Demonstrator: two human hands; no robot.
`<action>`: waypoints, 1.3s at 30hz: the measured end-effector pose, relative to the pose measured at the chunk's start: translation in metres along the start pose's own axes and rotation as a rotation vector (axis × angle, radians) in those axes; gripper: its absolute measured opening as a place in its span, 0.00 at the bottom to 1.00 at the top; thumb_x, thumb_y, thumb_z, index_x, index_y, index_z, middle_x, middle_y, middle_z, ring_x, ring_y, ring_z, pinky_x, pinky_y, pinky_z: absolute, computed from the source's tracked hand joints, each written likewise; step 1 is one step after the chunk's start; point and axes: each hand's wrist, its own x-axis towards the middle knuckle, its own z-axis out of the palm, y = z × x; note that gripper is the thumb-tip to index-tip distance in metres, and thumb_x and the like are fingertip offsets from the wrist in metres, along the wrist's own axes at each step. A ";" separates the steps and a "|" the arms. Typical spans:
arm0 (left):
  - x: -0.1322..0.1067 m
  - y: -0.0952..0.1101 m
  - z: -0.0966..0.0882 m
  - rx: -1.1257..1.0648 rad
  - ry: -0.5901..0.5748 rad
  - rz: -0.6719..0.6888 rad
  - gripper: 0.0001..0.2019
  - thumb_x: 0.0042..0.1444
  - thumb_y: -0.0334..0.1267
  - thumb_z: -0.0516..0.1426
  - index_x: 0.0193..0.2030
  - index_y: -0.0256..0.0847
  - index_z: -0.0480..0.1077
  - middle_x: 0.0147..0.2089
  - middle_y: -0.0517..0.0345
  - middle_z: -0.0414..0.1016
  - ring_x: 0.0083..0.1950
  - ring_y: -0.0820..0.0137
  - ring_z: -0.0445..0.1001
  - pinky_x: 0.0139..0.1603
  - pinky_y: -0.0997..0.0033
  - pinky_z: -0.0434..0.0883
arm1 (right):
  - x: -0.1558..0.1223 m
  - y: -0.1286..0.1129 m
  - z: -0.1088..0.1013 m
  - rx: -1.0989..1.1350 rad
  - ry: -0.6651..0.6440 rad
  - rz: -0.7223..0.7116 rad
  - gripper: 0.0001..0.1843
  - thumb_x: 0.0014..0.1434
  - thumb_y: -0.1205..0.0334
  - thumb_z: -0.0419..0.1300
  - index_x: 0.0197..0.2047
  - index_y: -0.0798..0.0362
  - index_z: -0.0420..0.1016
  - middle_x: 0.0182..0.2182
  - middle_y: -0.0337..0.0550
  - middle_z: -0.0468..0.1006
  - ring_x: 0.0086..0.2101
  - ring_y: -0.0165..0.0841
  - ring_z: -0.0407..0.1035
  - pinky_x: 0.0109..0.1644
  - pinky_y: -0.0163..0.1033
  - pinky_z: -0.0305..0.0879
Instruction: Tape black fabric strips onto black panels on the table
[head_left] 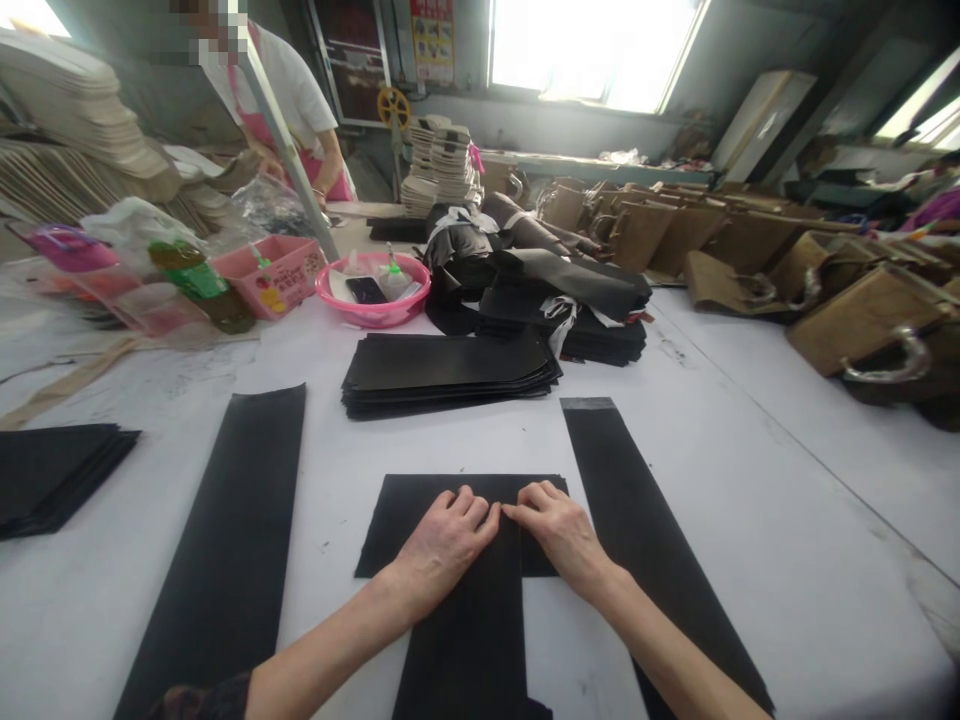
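Before me a long black strip (469, 650) runs toward my body, its far end lying over a black rectangular panel (397, 520) on the white table (322, 560). My left hand (446, 535) is closed, fingers curled, pinching the far end of that strip. Close beside it, my right hand (559, 530) is closed too, with thumb and fingertips at the strip's far corner. The two hands' fingertips almost meet; the exact edge between them is partly hidden. Another black strip (232, 520) lies to the left, and a third strip (645, 540) lies to the right, passing under my right forearm.
Beyond the panel sits a stack of black pieces (450, 365), with more bundled black material (570, 290) behind. A pink basin (375, 312) holds a phone and a small bottle. Brown bags (862, 330) crowd the right. Black sheets (60, 475) lie left. A person (300, 100) stands behind.
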 end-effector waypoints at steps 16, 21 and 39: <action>0.001 0.001 -0.002 0.007 -0.029 -0.016 0.25 0.61 0.25 0.47 0.65 0.39 0.55 0.50 0.48 0.68 0.57 0.53 0.65 0.50 0.55 0.69 | -0.008 0.015 0.000 0.049 -0.011 -0.057 0.14 0.67 0.65 0.51 0.52 0.45 0.71 0.41 0.40 0.70 0.42 0.29 0.64 0.46 0.34 0.67; 0.003 0.001 -0.004 0.005 -0.052 0.011 0.25 0.61 0.25 0.48 0.65 0.39 0.55 0.50 0.47 0.68 0.57 0.51 0.65 0.48 0.55 0.70 | -0.010 0.015 0.002 0.052 -0.004 -0.043 0.16 0.66 0.66 0.52 0.54 0.43 0.71 0.43 0.42 0.69 0.43 0.31 0.64 0.47 0.35 0.68; 0.003 0.001 -0.002 0.028 -0.006 -0.002 0.25 0.61 0.26 0.49 0.65 0.41 0.55 0.48 0.48 0.69 0.54 0.53 0.67 0.48 0.56 0.71 | -0.007 -0.005 0.019 0.267 0.192 0.231 0.04 0.63 0.64 0.57 0.36 0.49 0.73 0.38 0.38 0.72 0.41 0.32 0.66 0.44 0.36 0.64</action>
